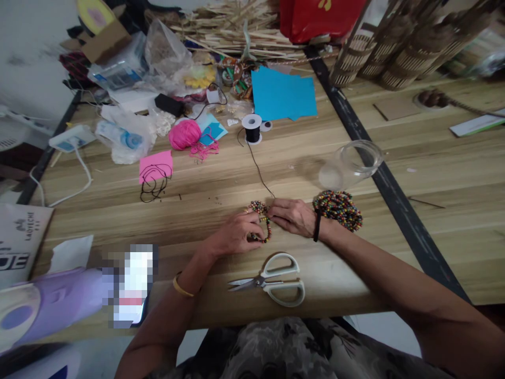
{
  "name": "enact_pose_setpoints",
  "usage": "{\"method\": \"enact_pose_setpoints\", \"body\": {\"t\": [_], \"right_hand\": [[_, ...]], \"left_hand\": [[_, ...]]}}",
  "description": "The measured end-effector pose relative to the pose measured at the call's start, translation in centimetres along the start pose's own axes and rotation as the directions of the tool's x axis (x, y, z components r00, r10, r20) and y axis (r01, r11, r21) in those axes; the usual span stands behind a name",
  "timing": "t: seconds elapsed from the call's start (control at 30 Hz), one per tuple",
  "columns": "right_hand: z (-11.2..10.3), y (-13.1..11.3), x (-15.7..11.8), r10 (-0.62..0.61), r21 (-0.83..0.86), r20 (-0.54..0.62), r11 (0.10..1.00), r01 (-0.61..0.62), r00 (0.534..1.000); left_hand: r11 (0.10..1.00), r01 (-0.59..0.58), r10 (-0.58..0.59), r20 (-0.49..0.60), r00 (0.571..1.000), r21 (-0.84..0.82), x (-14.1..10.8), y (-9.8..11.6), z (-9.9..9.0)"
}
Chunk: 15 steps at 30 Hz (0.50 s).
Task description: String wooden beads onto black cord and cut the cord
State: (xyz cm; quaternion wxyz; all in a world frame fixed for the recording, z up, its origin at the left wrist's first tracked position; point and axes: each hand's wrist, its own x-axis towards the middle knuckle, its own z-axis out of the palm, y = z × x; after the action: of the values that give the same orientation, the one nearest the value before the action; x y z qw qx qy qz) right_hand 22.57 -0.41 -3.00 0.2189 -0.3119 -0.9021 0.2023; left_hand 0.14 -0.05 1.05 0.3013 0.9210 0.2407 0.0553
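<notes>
A string of small multicoloured beads point(269, 231) lies looped on the wooden table between my hands. My left hand point(239, 231) curls its fingers around the left side of the loop, gripping the beads. Pinched together at the loop's upper right, my right hand point(291, 215) is at the beads by the end of a black cord; what its fingertips hold is hidden. That cord point(258, 169) runs up to a white spool point(251, 129) wound with black. Right of my right wrist sits a coiled pile of bead strings point(338, 210). Scissors point(262, 280) with white handles lie slightly open below my hands.
A clear jar point(351, 163) lies on its side behind the bead pile. Pink yarn point(184, 134), a pink paper point(155, 166) with black cord and blue sheets point(284, 95) lie farther back. A phone point(134, 284) and a purple object point(59, 300) are at the lower left.
</notes>
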Motion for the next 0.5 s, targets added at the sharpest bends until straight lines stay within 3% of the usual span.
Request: {"method": "enact_pose_setpoints", "body": {"t": [0.5], "right_hand": [[0.09,0.01,0.05,0.006,0.012,-0.031,1.000,-0.006,1.000]], "left_hand": [[1.000,0.003,-0.003,-0.003,1.000,-0.010,0.22,-0.04,0.36]]}}
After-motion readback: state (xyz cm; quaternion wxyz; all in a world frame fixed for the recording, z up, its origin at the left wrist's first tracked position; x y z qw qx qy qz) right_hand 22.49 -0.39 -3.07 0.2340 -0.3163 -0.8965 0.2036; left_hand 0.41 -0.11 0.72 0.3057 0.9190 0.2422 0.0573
